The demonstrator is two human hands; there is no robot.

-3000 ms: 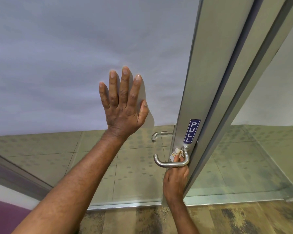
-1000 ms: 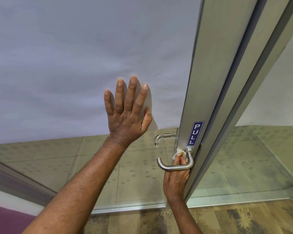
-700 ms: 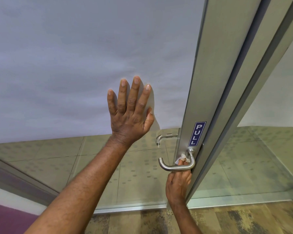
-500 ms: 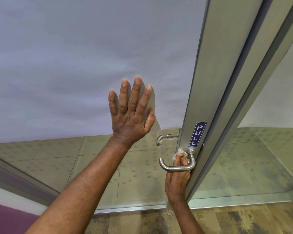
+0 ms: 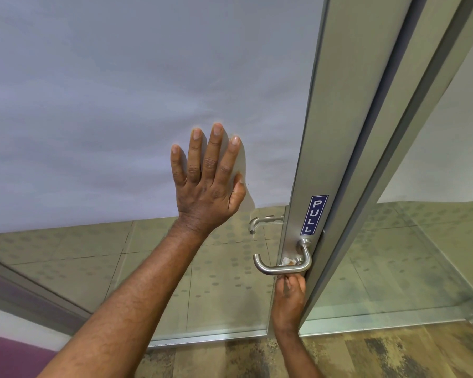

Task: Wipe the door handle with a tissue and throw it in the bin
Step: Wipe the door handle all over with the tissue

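Note:
A brushed-steel lever door handle [image 5: 273, 269] sticks out from the grey metal door stile [image 5: 316, 148], just under a blue PULL sticker [image 5: 313, 215]. My right hand [image 5: 289, 298] is below the handle, its fingers pinching a small crumpled white tissue [image 5: 286, 260] that shows behind the lever bar, against the stile. My left hand [image 5: 208, 181] lies flat with fingers spread on the frosted glass of the door [image 5: 120, 105], left of the handle. No bin is in view.
A second lever handle [image 5: 260, 222] shows through the glass on the far side. Clear glass below the frosting shows a tiled floor beyond. A fixed glass panel [image 5: 421, 255] stands to the right. Wood-patterned flooring [image 5: 366, 353] runs underfoot.
My right hand has slid down from the handle's neck to beneath the lever bar, taking the tissue lower along the stile. My left hand stays flat on the glass.

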